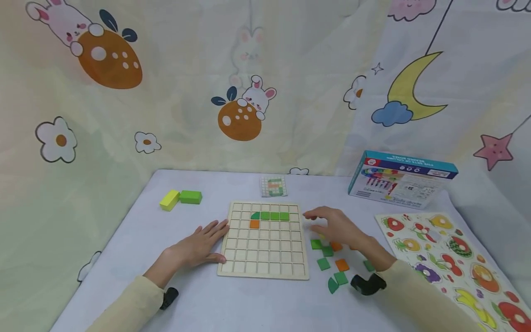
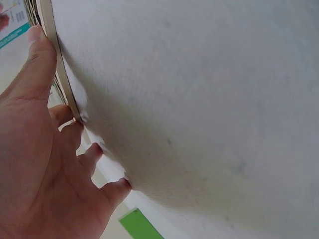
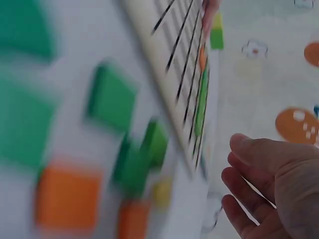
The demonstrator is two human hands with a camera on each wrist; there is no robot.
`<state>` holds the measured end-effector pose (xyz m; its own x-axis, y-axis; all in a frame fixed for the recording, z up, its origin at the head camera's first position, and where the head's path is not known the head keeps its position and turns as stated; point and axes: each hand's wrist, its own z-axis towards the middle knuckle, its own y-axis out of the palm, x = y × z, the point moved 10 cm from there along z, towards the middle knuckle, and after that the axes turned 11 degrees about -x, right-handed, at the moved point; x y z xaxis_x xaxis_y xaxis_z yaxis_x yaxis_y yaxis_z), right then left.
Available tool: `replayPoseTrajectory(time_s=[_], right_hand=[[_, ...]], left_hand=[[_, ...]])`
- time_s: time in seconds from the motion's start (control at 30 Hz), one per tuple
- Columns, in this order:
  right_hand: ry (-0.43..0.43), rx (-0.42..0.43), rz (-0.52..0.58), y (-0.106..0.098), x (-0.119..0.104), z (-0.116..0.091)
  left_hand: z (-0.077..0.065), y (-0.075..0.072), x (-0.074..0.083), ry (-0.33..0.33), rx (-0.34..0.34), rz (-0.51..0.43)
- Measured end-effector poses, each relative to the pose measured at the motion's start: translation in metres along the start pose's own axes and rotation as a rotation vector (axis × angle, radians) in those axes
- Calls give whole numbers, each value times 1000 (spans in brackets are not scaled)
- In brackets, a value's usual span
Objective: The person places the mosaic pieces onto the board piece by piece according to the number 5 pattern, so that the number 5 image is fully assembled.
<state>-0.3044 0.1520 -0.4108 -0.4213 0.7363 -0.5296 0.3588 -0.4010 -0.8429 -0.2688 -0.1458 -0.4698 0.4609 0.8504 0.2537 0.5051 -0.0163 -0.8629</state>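
Note:
A pale wooden grid board [image 1: 265,273] lies on the table. In its upper rows sit a dark green quarter-round piece [image 1: 255,216], a row of light green squares [image 1: 274,216] and an orange square [image 1: 254,224]. My left hand [image 1: 195,246] rests at the board's left edge, fingers spread, thumb and fingertips against the side in the left wrist view. Off the board's upper right corner hovers my right hand [image 1: 338,228], thumb apart from loosely bent fingers, nothing visible between them. Below it lie loose green squares [image 1: 323,263], orange squares [image 1: 342,264] and a green quarter-round piece [image 1: 333,285].
Behind the board lies a small pattern card [image 1: 274,186]. Yellow [image 1: 169,200] and green blocks [image 1: 191,197] are at the back left. A printed box [image 1: 402,180] stands at the back right, with a fruit-picture sheet [image 1: 452,263] in front of it.

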Motion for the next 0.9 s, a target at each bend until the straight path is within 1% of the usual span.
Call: replayPoseTrajectory(time_s=[0.07, 0.13, 0.17, 0.27, 0.37, 0.4, 0.53, 0.67, 0.8, 0.9], right_hand=[[63, -36, 29, -2, 25, -19], [98, -68, 36, -1, 44, -35], [101, -84, 37, 2, 50, -41], [77, -115, 36, 9, 58, -54], [40, -102, 14, 15, 57, -60], [41, -94, 9, 15, 57, -61], [43, -66, -21, 15, 56, -61], [59, -33, -42, 8, 52, -57], [60, -17, -51, 3, 35, -41], [48, -29, -44, 7, 16, -22]], left_hand=[[-1, -1, 0, 4, 4, 2], [-2, -2, 1, 10, 5, -5], [-2, -2, 1, 11, 4, -7], [-3, -2, 1, 16, 3, -13], [-2, -3, 2, 14, 3, -5], [-2, -3, 3, 15, 4, -3], [-2, -3, 3, 17, 7, -1], [-3, -5, 4, 15, 4, -4], [-4, -6, 4, 14, 3, -12], [-2, -3, 2, 20, 4, -14]])
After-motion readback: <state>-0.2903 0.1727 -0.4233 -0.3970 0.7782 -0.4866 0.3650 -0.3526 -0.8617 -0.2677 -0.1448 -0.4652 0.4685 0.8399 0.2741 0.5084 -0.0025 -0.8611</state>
